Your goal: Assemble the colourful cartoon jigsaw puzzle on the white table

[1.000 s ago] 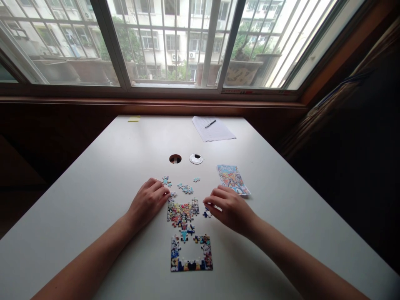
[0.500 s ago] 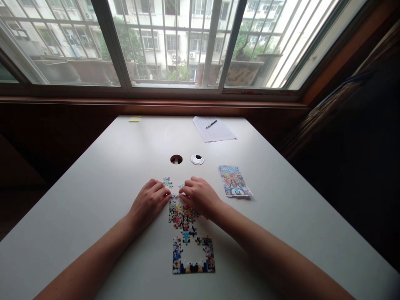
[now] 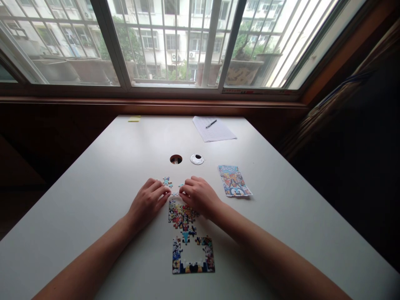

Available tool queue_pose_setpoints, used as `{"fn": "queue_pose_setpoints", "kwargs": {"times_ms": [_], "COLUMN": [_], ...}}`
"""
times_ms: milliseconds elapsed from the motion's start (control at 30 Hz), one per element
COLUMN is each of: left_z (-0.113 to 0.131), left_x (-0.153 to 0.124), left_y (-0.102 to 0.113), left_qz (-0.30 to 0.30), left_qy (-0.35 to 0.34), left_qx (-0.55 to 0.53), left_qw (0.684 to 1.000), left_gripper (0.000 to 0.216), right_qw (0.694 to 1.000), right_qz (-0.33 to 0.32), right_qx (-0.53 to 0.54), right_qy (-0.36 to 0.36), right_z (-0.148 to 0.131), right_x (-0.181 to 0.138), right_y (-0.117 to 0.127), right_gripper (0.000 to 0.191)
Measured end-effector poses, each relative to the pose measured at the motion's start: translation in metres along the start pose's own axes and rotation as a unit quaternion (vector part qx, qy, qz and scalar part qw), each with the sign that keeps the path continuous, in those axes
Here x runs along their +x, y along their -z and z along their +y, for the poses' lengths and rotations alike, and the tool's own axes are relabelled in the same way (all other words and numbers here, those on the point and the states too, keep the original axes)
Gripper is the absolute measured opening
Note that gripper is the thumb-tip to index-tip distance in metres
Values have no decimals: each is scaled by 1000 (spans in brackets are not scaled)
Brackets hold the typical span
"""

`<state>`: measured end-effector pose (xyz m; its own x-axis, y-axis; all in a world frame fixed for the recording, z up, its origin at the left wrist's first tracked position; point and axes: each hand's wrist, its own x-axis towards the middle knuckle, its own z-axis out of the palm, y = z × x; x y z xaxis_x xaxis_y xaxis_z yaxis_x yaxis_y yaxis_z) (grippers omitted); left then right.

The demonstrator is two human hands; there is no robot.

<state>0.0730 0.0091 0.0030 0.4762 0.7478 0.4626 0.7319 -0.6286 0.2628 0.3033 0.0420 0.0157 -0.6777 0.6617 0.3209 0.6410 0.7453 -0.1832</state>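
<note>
My left hand [image 3: 150, 196] and my right hand [image 3: 197, 194] face each other over the white table, fingers pinched at opposite ends of a small strip of joined jigsaw pieces [image 3: 175, 194]. Just nearer to me lies a joined jigsaw section [image 3: 181, 214] with many colours, its right side partly under my right hand. Closer still is a jigsaw frame section [image 3: 209, 254] with a gap in its middle. Beyond my fingers lie a few loose jigsaw pieces [image 3: 167, 181], light blue and mixed in colour. My right fingers partly cover another light blue piece [image 3: 181, 186].
A picture sheet [image 3: 234, 181] lies to the right of my right hand. Farther off are a round table hole [image 3: 176, 159], its silver cover [image 3: 197, 159], paper sheets [image 3: 215, 132] with a pen [image 3: 211, 123], and a yellow sticky note [image 3: 134, 119]. A barred window stands behind the table.
The strip between my fingertips has shifted very slightly away from the section below it. My hands otherwise keep nearly the same place, and the other pieces lie as before.
</note>
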Motion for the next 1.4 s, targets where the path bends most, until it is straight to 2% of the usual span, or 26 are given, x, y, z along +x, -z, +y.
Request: {"fn": "queue_pose_setpoints", "kwargs": {"times_ms": [267,433,700,933,1167,1400], "left_z": [2,1,-1,0,-1,-2], "left_x": [1,1,-1,-1,0,0], "left_y": [3,2,2,2,3,4], "left_qz": [27,42,40,35,42,41], "left_qy": [3,3,7,4,3,8], "left_qx": [-9,-13,-16,-18,-24,-31], "left_qw": [1000,999,999,999,999,999], "left_gripper": [14,14,10,9,7,8], "right_qw": [1000,1000,1000,1000,998,985], "right_qz": [-11,-23,-21,-11,43,158], "right_qx": [-1,10,8,-3,45,73], "right_qy": [26,3,-1,23,7,-1], "right_z": [7,12,14,17,27,28], "right_x": [-19,-26,-29,-29,-29,-29], "right_y": [14,14,19,14,5,1], "right_gripper": [13,12,11,12,7,13]}}
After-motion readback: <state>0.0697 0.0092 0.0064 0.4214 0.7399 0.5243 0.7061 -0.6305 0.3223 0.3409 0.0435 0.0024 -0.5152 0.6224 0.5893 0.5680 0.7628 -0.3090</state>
